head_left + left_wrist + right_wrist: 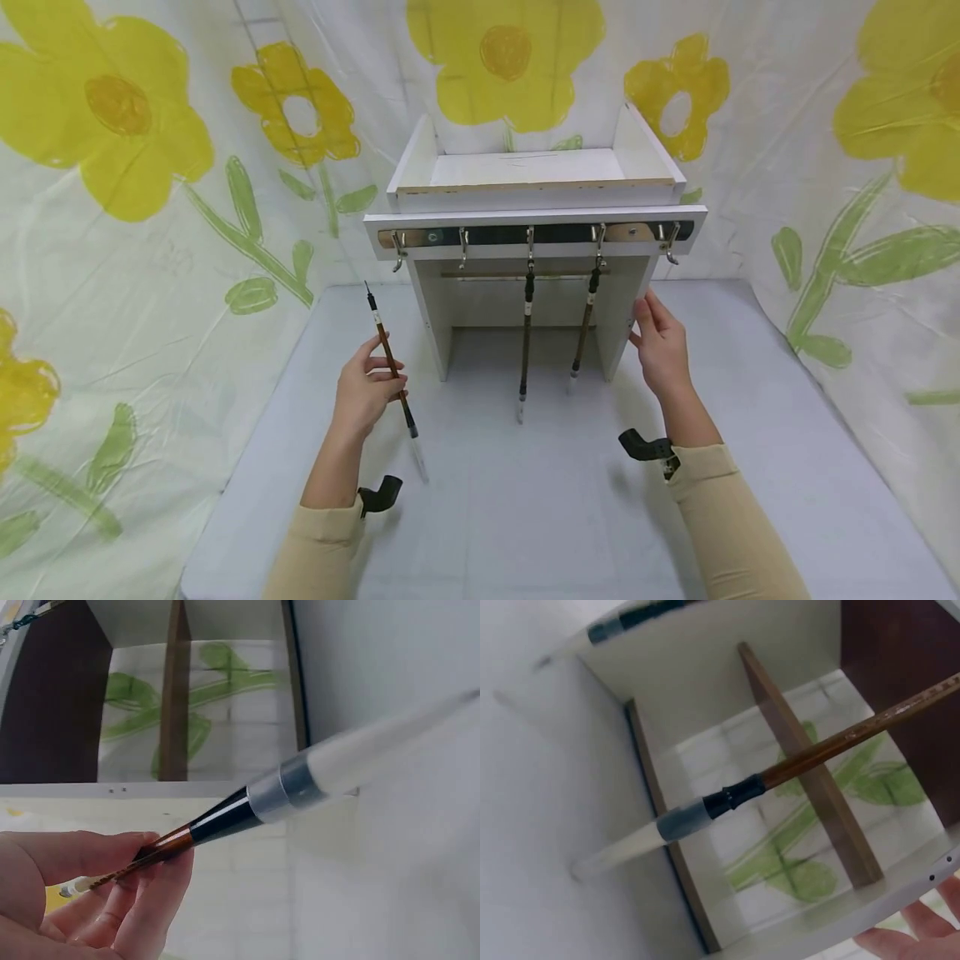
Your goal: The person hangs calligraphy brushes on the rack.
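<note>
A calligraphy brush [384, 350] with a brown handle and a clear cap over its tip is pinched in my left hand [362, 390], left of the white shelf unit [536, 198]. Its capped end slants down toward me, and its hanging loop points up. In the left wrist view the thumb and fingers hold the brown handle [169, 841]. My right hand [666, 354] touches the outer side of the unit's right panel [626, 308]. Fingertips [889, 941] lie against that panel in the right wrist view; the thumb is hidden there.
A metal strip with several hooks [463, 242] runs along the unit's front. Two capped brushes hang from it, one on the middle hook [527, 333] and another [586, 321] to its right. The unit stands on a pale table [525, 508] before a flower-printed curtain [195, 333].
</note>
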`<state>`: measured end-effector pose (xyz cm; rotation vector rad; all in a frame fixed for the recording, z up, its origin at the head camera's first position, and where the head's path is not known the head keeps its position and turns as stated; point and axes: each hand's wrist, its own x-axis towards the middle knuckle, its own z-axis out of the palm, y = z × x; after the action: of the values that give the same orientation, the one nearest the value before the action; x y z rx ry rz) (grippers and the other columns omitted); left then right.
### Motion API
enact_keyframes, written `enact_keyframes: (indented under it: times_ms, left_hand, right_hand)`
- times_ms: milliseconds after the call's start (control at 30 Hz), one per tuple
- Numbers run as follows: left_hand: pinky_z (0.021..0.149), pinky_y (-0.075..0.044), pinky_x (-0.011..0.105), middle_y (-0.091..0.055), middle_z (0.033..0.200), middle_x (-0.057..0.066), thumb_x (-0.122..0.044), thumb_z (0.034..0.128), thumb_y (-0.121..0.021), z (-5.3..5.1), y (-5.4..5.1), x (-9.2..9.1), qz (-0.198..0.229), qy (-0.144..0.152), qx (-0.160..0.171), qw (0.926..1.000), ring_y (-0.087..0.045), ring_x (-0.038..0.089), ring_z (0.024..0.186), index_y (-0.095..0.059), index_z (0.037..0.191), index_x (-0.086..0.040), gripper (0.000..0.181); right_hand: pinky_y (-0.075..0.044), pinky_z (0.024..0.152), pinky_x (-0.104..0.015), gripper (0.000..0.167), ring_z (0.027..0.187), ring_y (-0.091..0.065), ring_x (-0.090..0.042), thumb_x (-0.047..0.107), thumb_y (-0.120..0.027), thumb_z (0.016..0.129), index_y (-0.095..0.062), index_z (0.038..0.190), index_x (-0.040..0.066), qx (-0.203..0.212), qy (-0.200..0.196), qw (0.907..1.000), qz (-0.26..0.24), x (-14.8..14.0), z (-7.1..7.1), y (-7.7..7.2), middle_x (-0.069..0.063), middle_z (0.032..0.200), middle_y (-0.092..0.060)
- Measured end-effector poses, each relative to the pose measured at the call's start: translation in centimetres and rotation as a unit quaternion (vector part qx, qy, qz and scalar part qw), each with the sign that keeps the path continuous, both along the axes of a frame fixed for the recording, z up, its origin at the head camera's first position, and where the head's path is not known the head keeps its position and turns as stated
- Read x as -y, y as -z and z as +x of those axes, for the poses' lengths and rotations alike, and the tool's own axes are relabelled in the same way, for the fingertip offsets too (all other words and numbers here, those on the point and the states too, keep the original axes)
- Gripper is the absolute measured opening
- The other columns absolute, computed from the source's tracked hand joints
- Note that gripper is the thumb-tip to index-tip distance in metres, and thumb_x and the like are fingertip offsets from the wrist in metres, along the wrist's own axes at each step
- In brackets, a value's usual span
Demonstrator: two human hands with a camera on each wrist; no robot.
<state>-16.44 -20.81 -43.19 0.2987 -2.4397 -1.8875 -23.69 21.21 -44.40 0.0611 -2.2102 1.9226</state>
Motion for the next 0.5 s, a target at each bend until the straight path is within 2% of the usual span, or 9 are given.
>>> enact_keyframes:
  times_ms: [133,233,400,500]
  left_hand:
    - [0.076,-0.063,0.033,-0.062,0.12,0.021,0.011,0.0891,-0.067,0.5,-1.1,-0.4,-0.01,-0.016,-0.021,0.9996,-0.071,0.021,0.094,-0.035,0.158,-0.023,0.083]
    - [0.081,-0.062,0.035,-0.064,0.121,0.018,0.007,0.0895,-0.069,1.1,-2.0,-0.8,-0.051,-0.033,-0.039,0.9974,-0.07,0.026,0.103,-0.033,0.159,-0.022,0.083]
    - [0.09,-0.06,0.044,-0.069,0.117,0.011,0.002,0.089,-0.074,1.9,-3.1,-1.6,-0.125,-0.059,-0.088,0.9865,-0.07,0.026,0.106,-0.037,0.157,-0.022,0.081]
    - [0.088,-0.06,0.038,-0.069,0.114,0.009,0.001,0.0877,-0.076,2.4,-3.5,-2.2,-0.135,-0.055,-0.122,0.9817,-0.07,0.024,0.104,-0.042,0.155,-0.023,0.079]
  right_hand:
    - [-0.04,0.111,-0.058,0.056,0.151,-0.033,-0.027,0.051,-0.043,0.104,-0.036,0.156,0.035,0.004,0.002,1.0,0.001,0.0,0.0,-0.1,0.004,0.164,-0.033]
    - [-0.04,0.111,-0.057,0.056,0.151,-0.033,-0.026,0.051,-0.043,0.104,-0.036,0.157,0.034,0.006,0.003,1.0,-0.001,-0.1,0.1,-0.2,0.004,0.165,-0.033]
    - [-0.04,0.111,-0.058,0.055,0.151,-0.033,-0.026,0.05,-0.043,0.104,-0.036,0.157,0.034,0.005,0.0,1.0,-0.004,0.0,0.1,-0.2,0.004,0.164,-0.033]
    - [-0.04,0.111,-0.057,0.054,0.15,-0.034,-0.026,0.05,-0.043,0.104,-0.037,0.156,0.035,0.006,-0.001,1.0,-0.007,0.0,0.0,-0.1,0.004,0.164,-0.033]
